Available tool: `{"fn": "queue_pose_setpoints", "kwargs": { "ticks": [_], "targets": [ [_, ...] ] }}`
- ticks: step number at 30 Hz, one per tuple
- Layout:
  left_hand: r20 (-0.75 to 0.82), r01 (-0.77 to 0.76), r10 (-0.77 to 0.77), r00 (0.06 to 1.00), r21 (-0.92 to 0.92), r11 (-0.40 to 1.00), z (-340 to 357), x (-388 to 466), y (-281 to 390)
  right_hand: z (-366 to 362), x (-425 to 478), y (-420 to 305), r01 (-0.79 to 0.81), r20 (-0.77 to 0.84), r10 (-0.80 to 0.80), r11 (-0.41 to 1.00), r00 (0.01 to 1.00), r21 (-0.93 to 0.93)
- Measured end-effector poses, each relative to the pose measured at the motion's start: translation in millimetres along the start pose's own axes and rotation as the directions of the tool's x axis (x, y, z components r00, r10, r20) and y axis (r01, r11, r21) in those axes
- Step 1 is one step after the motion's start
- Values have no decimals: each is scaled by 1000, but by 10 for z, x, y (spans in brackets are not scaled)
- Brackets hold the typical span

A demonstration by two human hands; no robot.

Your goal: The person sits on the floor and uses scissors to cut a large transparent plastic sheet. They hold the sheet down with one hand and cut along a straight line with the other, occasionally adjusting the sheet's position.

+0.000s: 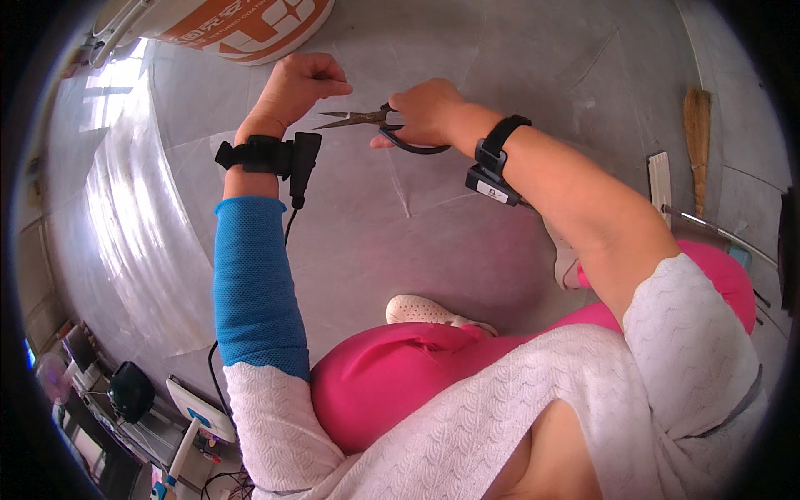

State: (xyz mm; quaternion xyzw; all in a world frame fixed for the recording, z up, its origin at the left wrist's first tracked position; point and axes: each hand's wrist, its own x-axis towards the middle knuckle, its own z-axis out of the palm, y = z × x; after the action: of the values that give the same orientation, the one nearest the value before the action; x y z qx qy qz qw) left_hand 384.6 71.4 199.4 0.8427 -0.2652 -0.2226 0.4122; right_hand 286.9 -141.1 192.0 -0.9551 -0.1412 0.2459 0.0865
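My right hand point(428, 112) holds a pair of scissors point(369, 117) with black handles, and the blades stand apart, pointing left. My left hand point(303, 87) is just above and left of the blade tips, with thumb and fingers pinched together. Whether anything thin and clear is between those fingertips, I cannot tell. A clear plastic sheet point(140, 219) lies over the grey floor on the left, shiny with glare and ridged with folds. Fine crease lines also run across the floor below the scissors.
A white bucket point(250, 31) with an orange printed label stands at the top left. On the right are a straw broom point(697, 147) and a white strip point(659, 184) beside a metal pole point(719, 231). A white board-like object point(200, 409) and black cables are at lower left.
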Motion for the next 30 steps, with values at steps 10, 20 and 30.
{"fn": "queue_pose_setpoints", "kwargs": {
  "ticks": [10,20,30],
  "targets": [
    [-86,16,-16,996,-10,1000,-17,25,-9,-21,9,60,85,17,-84,994,996,-61],
    [-144,23,-26,989,-22,999,-129,28,-133,-42,51,-16,81,14,-81,995,997,-65],
    [-222,13,-24,975,-54,998,-236,28,-158,24,29,-2,82,46,-79,994,996,-70]
  ]
}}
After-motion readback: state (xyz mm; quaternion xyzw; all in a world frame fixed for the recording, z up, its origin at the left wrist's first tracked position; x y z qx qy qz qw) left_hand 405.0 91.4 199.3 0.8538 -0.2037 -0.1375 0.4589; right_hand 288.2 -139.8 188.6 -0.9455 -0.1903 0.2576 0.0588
